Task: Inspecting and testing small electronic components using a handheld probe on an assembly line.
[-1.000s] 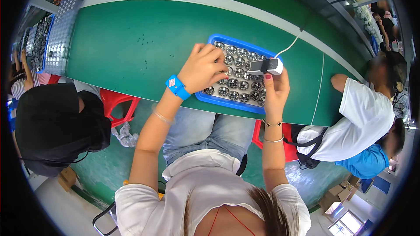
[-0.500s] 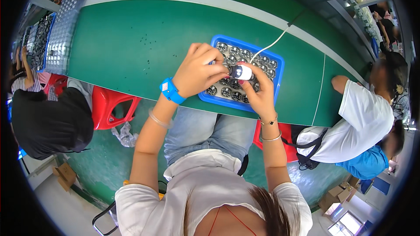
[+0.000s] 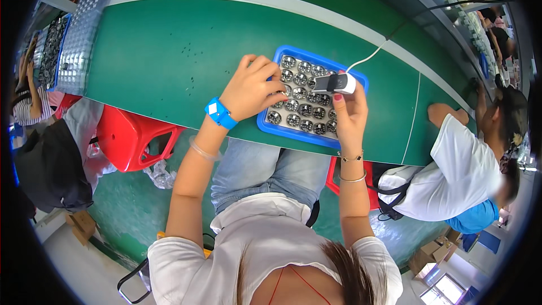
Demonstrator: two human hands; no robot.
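My right hand [image 3: 351, 117] grips a small white-and-grey corded device [image 3: 337, 83] with a dark band, held above the right half of a blue tray [image 3: 365, 93]. A white cord runs up from it. Rows of shiny, dark-and-silver round parts [image 3: 305, 109] sit in the tray's pale insert. Over the tray's left side, my left hand [image 3: 254, 89] has its thumb and fingers pinched together among the round parts. Whatever is between those fingertips is mostly hidden.
Tiny dark bits [image 3: 195, 52] lie scattered on the green table [image 3: 152, 62]. Stacked clear plastic trays [image 3: 79, 51] stand at the far left. A red stool [image 3: 127, 138] is at the left, and a person in a white shirt [image 3: 451, 164] sits close on the right.
My right hand has moved the corded device right, away from my left fingers, and turned it. My left hand has shifted slightly and stays over the tray's left side.
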